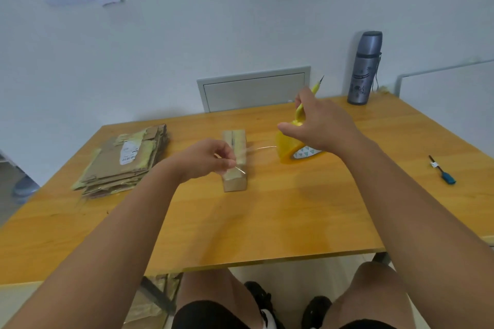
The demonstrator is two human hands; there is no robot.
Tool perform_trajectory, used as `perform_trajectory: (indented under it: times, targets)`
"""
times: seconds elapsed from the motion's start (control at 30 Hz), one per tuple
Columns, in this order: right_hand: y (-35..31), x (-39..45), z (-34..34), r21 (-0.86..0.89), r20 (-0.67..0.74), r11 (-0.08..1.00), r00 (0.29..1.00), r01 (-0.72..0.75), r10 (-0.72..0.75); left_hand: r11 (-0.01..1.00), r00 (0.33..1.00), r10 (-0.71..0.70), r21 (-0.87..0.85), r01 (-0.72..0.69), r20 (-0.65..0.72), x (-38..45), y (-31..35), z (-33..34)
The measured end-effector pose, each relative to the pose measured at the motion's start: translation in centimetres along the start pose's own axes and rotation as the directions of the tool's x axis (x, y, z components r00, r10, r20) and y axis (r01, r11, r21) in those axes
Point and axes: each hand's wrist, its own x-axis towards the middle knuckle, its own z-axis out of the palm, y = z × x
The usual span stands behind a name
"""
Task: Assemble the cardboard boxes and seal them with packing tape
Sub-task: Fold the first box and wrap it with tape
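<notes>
Two hands over the desk (pixel 267 222). Left hand (pixel 205 157) sits above the near half of a small assembled cardboard box (pixel 235 160), grip curled, fingertips pinching the free end of a clear tape strip (pixel 256 149). Strip runs from that pinch across the box top to the yellow tape roll (pixel 290 149), which stands on the desk just right of the box. Right hand (pixel 318 125) rests on top of the roll, thumb out toward the box, fingers curled around a yellow utility knife (pixel 310 99); blade end points up and away. Box lies lengthwise, centre of the desk, top seam visible at the far end. Motion blur on the strip, so can't tell whether it touches the box yet.

Stack of flattened cardboard boxes (pixel 125 160) at the left edge, well apart from the box. Grey flask (pixel 365 69) at the far right corner by the wall. Small blue-tipped tool (pixel 442 171) on the right side.
</notes>
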Motion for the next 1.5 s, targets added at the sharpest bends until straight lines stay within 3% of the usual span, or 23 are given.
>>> perform_trajectory:
  times: [0.17, 0.37, 0.57, 0.83, 1.13, 1.23, 1.3, 1.37, 1.43, 1.5]
  targets:
    - [-0.9, 1.0, 1.6, -0.047, 0.021, 0.998, 0.999, -0.041, 0.042, 0.953, 0.993, -0.084, -0.283, 0.103, 0.079, -0.7, -2.9, -0.7]
    - [-1.6, 1.8, 3.6, -0.080, 0.072, 0.991, 0.991, -0.110, 0.116, 0.818, 0.961, -0.266, -0.545, 0.183, -0.078, 0.2, -5.1, -0.2]
    - [-2.3, 2.8, 5.3, -0.145, 0.118, 0.978, 0.979, -0.151, 0.168, 0.688, 0.921, -0.369, -0.703, 0.180, -0.125, 2.0, -6.8, 1.1]
    - [-2.4, 3.7, 6.4, -0.251, 0.176, 0.948, 0.954, -0.193, 0.241, 0.764, 0.884, -0.418, -0.608, 0.216, -0.211, 3.2, -7.6, 2.3]
    - [-1.8, 3.5, 7.2, -0.308, 0.229, 0.926, 0.927, -0.220, 0.297, 0.806, 0.877, -0.430, -0.528, 0.267, -0.213, 3.8, -7.9, 3.8]
    - [-1.8, 3.5, 7.3, -0.301, 0.225, 0.930, 0.931, -0.213, 0.286, 0.866, 0.833, -0.461, -0.361, 0.347, -0.305, 4.2, -8.2, 4.1]
    - [-1.8, 3.5, 7.3, -0.296, 0.223, 0.932, 0.934, -0.209, 0.280, 0.919, 0.795, -0.385, -0.114, 0.378, -0.468, 4.3, -8.1, 4.5]
    - [-1.9, 3.5, 7.3, -0.301, 0.224, 0.933, 0.936, -0.200, 0.273, 0.933, 0.769, -0.039, 0.252, 0.257, -0.638, 4.3, -7.9, 5.2]
    - [-2.1, 3.6, 7.4, -0.312, 0.230, 0.933, 0.938, -0.181, 0.259, 0.800, 0.735, 0.368, 0.597, 0.061, -0.569, 4.5, -8.1, 6.4]
    - [-2.2, 3.6, 7.5, -0.318, 0.235, 0.932, 0.938, -0.172, 0.254, 0.659, 0.701, 0.547, 0.752, -0.025, -0.457, 4.7, -8.7, 7.3]
